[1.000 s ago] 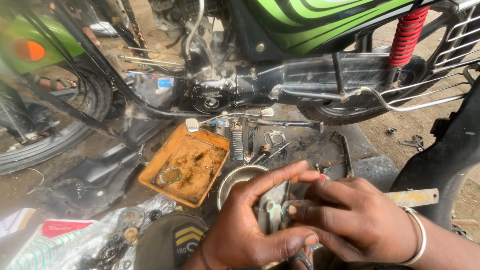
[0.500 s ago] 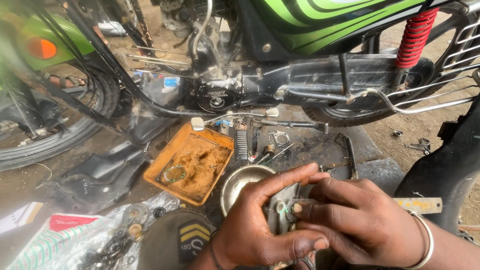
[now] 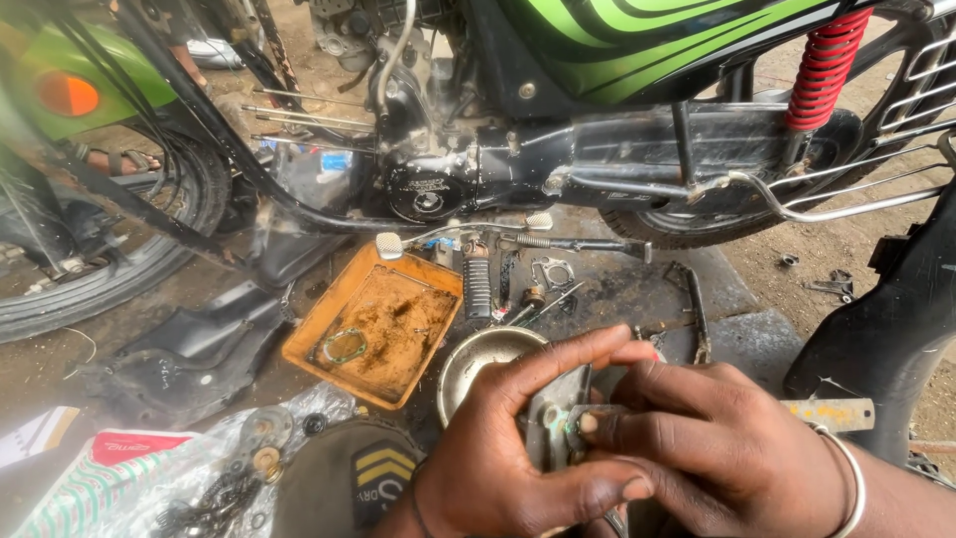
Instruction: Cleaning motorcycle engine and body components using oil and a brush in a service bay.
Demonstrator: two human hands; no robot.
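though perhaps oily, tray (image 3: 317, 339) beside bowl (image 3: 468, 354)

Bare dirt ground (image 3: 846, 249), oil-stained slab (image 3: 637, 289) underfoot, flat daylight.

- The view has been shifted slightly upward and to the right across the three pictures; the orange tray (image 3: 373, 324) and metal bowl (image 3: 483, 359) are now seen lower-left of their first position.
- The left hand (image 3: 508, 448) fingers have been spread wider over the small grey metal part (image 3: 558, 423).
- The right hand (image 3: 697, 438) thumb has been brought onto the part's face.
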